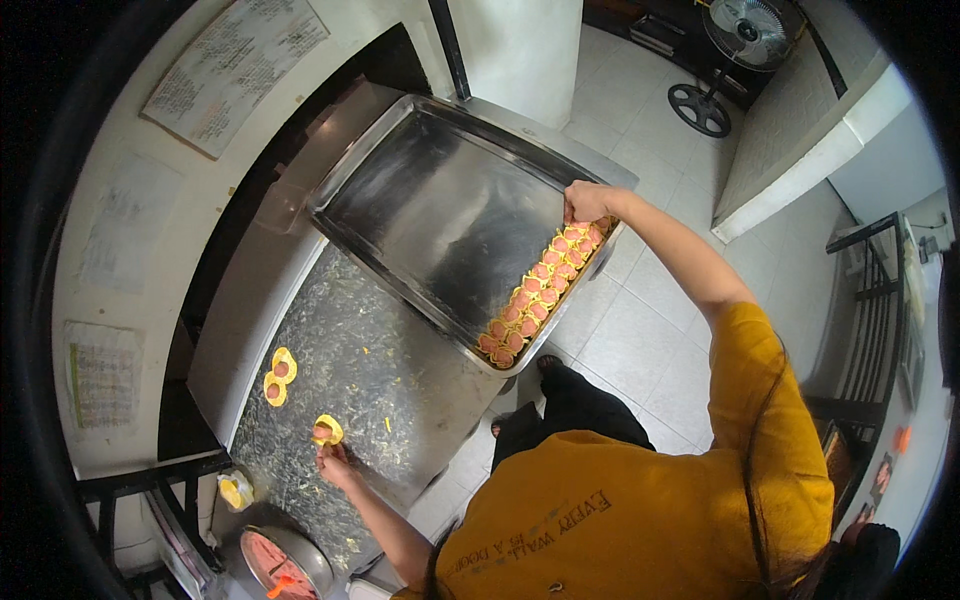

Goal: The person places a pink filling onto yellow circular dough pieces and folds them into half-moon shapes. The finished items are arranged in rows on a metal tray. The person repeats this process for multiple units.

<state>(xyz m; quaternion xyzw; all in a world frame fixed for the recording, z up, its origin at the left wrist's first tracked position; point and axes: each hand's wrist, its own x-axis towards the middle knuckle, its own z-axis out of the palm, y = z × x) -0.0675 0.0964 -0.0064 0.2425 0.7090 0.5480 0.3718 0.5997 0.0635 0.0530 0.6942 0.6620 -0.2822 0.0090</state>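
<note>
My left hand (336, 466) is over the dark, flour-dusted worktop. Its fingers are pinched at the near edge of a dumpling (327, 430), a round yellow wrapper with pink meat filling on it. Farther left lie two more filled wrappers (280, 378), touching each other. My right hand (588, 200) reaches to the far right corner of a large metal tray (430, 200), its fingers closed and pointing down at the end of the dumpling rows. Whatever is between those fingers is hidden. Open-topped dumplings (530, 297) stand packed in rows along the tray's right side.
A metal bowl of pink filling (285, 565) with an orange-handled tool sits at the lower left, near a small yellow-and-white pack (236, 490). Dough scraps dot the worktop (350, 320). A clear plastic container (285, 205) stands beyond the tray. A fan (745, 35) is at the far right.
</note>
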